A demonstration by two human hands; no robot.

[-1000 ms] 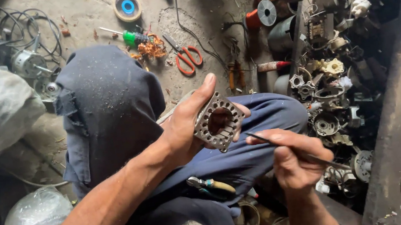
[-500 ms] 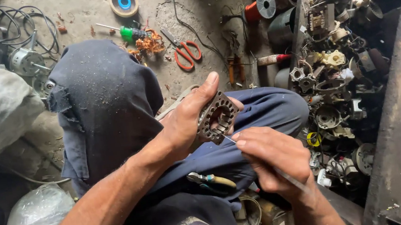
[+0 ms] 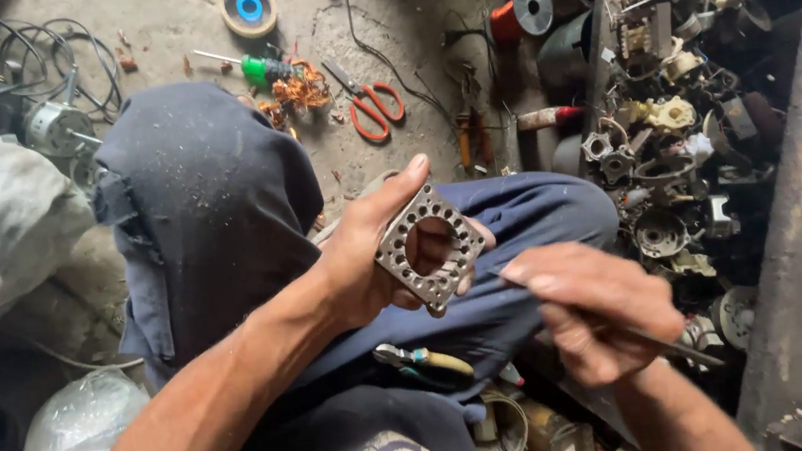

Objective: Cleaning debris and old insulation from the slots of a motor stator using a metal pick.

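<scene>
Resting above the lap, a square metal stator [image 3: 431,248] with a round hole is gripped by the left hand [image 3: 370,259], thumb up along its top edge and fingers behind it. A thin metal tool [image 3: 624,326] is pinched in the clenched right hand [image 3: 592,309], its tip set just beside the stator's lower right edge. Pliers [image 3: 421,359] are laid on the lap below. Red-handled scissors [image 3: 369,103] and a green screwdriver [image 3: 252,68] lie on the floor [image 3: 176,19] beyond the knees.

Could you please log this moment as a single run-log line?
left hand: holds motor stator core | right hand: grips thin metal tool, tip near core | pliers: on lap
</scene>
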